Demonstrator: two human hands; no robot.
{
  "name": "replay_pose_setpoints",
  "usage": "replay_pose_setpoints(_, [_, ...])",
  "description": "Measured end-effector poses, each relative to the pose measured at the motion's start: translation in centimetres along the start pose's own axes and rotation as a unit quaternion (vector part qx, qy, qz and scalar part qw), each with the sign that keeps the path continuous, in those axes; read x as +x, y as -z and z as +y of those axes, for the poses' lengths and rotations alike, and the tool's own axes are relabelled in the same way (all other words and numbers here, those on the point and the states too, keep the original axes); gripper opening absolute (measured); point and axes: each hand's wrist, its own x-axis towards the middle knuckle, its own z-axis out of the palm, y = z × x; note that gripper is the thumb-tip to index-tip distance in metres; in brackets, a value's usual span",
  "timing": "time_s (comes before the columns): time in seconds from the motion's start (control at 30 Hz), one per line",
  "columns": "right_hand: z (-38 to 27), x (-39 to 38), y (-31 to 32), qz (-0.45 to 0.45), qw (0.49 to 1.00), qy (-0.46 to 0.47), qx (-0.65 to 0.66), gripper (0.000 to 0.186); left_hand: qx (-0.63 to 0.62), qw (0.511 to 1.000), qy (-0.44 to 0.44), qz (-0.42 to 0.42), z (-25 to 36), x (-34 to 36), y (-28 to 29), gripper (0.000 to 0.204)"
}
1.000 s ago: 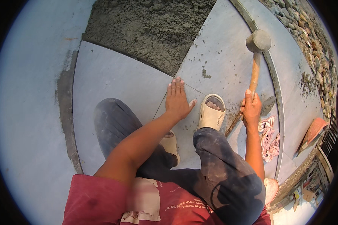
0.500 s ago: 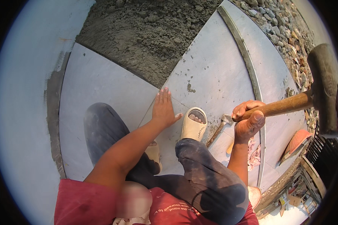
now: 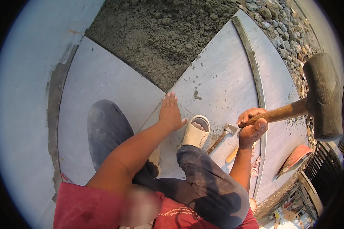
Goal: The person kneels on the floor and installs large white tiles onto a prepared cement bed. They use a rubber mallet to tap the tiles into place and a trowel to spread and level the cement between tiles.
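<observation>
My left hand [image 3: 171, 112] lies flat, fingers outstretched, on the pale grey tiles, its fingertips near the joint where the left tile [image 3: 103, 76] and the right tile [image 3: 218, 68] meet the mortar bed [image 3: 160, 34]. To the right, my right hand [image 3: 253, 130] grips the wooden handle of a mallet [image 3: 323, 97]. The mallet's big dark head is raised off the tiles at the far right. Below that hand a small hammer [image 3: 219, 139] rests on the tile beside a tool with a yellow handle [image 3: 231, 155].
A long narrow strip [image 3: 250, 57] runs along the right tiles. Crumbs of mortar dot the surface. A pink cloth [image 3: 255, 168] and an orange container [image 3: 297, 157] lie at the right. Gravel [image 3: 283, 34] borders the far right. My sandalled foot [image 3: 197, 131] stands between my hands.
The mallet head sits slightly lower and further left in the picture. The view has shifted a little. My left hand stays flat at the tile joint.
</observation>
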Motion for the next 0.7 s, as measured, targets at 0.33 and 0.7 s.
replay_pose_setpoints(0.33, [0.4, 1.7, 0.5, -0.029, 0.974, -0.199, -0.107, 0.061, 0.025, 0.999, 0.001, -0.043, -0.1, 0.3, 0.9, 0.108])
replay_pose_setpoints(0.7, [11.5, -2.7, 5.3, -0.092, 0.923, -0.218, -0.303, 0.058, 0.008, 0.998, -0.018, -0.065, 1.2, 0.4, 1.8, 0.110])
